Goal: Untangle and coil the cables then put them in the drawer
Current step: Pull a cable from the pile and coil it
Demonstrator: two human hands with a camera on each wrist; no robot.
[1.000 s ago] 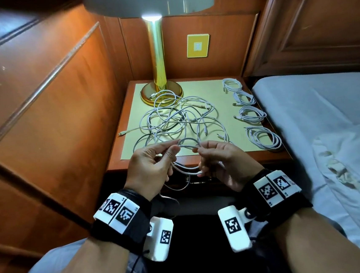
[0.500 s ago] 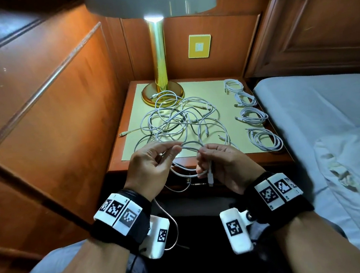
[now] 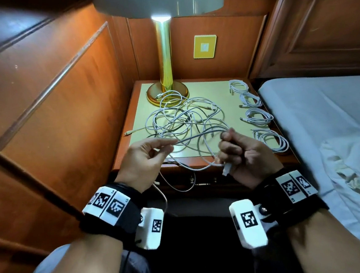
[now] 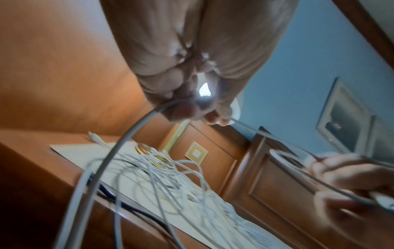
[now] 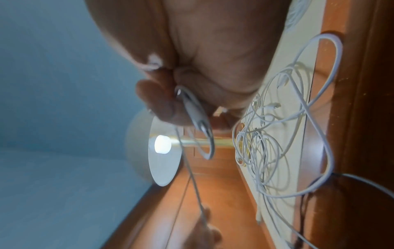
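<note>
Change: since 0.5 s ago, our hands have spread apart, stretching 1 cable (image 3: pixel 198 135).
Left hand (image 3: pixel 143 159): pinches the cable.
Right hand (image 3: pixel 240 152): fist holds the plug end.
Risk: pulling may tighten the tangle (image 3: pixel 186 118) mid-nightstand (image 3: pixel 211 85) or drag it off the front edge.

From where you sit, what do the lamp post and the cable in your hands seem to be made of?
Lamp post: probably polished brass or brass-plated metal, since it is golden and mirrors the light. Cable, held by the left hand and right hand: likely matte white plastic or rubber sheathing; it bends in soft loops.
</note>
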